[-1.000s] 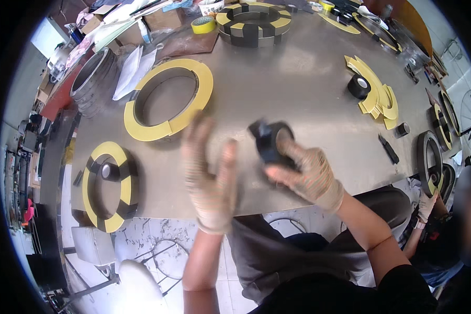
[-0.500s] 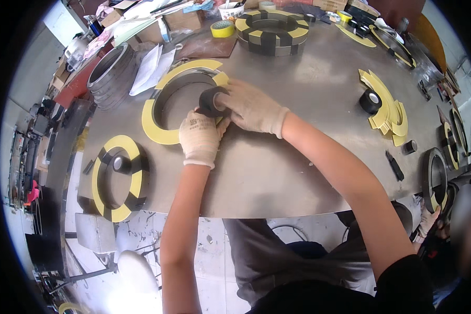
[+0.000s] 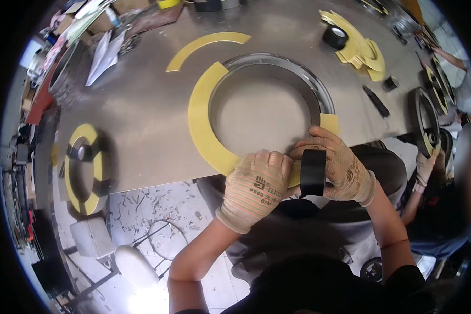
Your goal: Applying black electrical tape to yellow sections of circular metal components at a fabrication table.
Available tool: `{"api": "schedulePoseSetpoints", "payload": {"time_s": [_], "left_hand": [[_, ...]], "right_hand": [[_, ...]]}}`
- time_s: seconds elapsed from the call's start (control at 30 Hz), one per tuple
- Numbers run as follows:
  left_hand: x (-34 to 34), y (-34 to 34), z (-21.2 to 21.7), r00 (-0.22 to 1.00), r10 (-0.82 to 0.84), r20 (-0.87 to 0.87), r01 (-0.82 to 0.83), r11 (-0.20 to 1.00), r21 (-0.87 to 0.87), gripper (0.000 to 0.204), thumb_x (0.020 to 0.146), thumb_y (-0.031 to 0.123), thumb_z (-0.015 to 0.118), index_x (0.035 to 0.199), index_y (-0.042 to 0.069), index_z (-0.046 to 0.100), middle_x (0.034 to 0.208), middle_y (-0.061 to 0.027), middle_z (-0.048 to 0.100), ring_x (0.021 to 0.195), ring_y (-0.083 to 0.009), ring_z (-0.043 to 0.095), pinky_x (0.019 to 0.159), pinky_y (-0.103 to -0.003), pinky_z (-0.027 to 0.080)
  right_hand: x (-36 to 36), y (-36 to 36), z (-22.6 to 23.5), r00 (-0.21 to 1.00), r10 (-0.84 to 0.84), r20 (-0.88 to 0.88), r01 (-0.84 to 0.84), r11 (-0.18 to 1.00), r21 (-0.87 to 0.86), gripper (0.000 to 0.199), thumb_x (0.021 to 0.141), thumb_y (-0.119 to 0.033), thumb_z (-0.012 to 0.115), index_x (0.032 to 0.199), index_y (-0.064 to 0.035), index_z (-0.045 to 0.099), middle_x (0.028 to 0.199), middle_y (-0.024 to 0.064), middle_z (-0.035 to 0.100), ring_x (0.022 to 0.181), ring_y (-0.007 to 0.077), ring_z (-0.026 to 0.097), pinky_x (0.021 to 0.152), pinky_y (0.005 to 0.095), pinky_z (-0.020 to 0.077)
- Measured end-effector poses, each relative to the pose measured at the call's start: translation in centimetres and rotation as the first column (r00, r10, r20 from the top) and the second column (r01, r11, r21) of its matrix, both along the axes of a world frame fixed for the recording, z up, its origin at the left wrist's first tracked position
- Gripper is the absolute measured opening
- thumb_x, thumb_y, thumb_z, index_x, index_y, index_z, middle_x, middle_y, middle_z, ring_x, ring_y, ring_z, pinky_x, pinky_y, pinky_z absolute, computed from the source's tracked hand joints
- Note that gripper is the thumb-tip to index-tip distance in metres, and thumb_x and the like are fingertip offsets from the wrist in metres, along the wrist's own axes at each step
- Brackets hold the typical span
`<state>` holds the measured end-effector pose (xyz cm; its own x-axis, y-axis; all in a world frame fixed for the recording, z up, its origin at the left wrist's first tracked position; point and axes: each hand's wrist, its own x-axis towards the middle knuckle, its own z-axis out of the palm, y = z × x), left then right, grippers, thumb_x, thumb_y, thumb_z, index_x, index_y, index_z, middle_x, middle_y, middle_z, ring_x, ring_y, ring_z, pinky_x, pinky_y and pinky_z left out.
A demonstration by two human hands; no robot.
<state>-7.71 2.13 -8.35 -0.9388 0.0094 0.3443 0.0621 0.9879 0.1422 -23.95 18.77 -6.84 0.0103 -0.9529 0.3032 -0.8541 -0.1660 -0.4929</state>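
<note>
A large metal ring [image 3: 315, 78] lies at the table's front edge, its near side jutting out over my lap. Yellow arc-shaped sheets [image 3: 201, 112] cover its left and near sides, while the far right rim is bare metal. My gloved left hand [image 3: 259, 186] grips the ring's near rim, knuckles up. A roll of black tape [image 3: 313, 172] is in my gloved right hand [image 3: 345, 170], standing on edge beside the ring's near right part. The right fingertips reach over the rim; what lies under them is hidden.
A loose yellow arc [image 3: 209, 44] lies beyond the ring. Far right are stacked yellow arcs [image 3: 358, 47], another black tape roll [image 3: 335, 36] and a black cutter [image 3: 376, 101]. A yellow-and-black ring [image 3: 70, 180] lies at left. A co-worker's gloved hand [image 3: 425, 166] holds another ring at right.
The ring has come nearer, to the table's front edge, leaving one yellow arc behind. Both hands have moved toward me and right, the tape roll with the right hand. My view has shifted.
</note>
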Motion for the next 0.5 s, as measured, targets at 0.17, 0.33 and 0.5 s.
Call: {"api": "schedulePoseSetpoints", "payload": {"time_s": [0.17, 0.33, 0.5], "left_hand": [[-1.6, 3.5, -0.1, 0.997, -0.014, 0.079, 0.01, 0.999, 0.053, 0.06, 0.065, 0.045, 0.082, 0.108, 0.01, 0.058, 0.096, -0.0052, 0.055, 0.094, -0.024, 0.057, 0.082, -0.039, 0.048], [-0.3, 2.0, 3.5, 0.977, -0.17, 0.131, 0.154, 0.98, 0.127, 0.092, 0.061, 0.036, 0.088, 0.137, 0.005, 0.048, 0.131, -0.0173, 0.052, 0.131, -0.0391, 0.045, 0.115, -0.048, 0.035], [0.4, -1.3, 1.9, 0.973, -0.214, 0.088, 0.196, 0.965, 0.174, 0.07, 0.063, 0.043, 0.084, 0.122, 0.011, 0.064, 0.116, -0.0063, 0.063, 0.116, -0.0304, 0.057, 0.111, -0.049, 0.039]], "right_hand": [[-1.4, 4.3, -1.1, 0.999, -0.04, 0.028, 0.043, 0.992, -0.12, 0.025, 0.07, -0.017, 0.075, 0.089, -0.0111, 0.061, 0.111, 0.0165, 0.062, 0.116, 0.0371, 0.058, 0.119, 0.0531, 0.0333], [-2.0, 6.2, -2.1, 0.993, -0.105, -0.055, 0.092, 0.976, -0.195, 0.04, 0.077, -0.021, 0.078, 0.11, -0.0047, 0.063, 0.108, 0.0188, 0.061, 0.13, 0.0407, 0.051, 0.112, 0.0504, 0.0407], [-2.2, 5.9, -2.4, 0.984, -0.151, -0.096, 0.133, 0.976, -0.171, 0.04, 0.083, -0.038, 0.077, 0.102, -0.0067, 0.06, 0.116, 0.0218, 0.06, 0.131, 0.0428, 0.049, 0.108, 0.0492, 0.0423]]}}
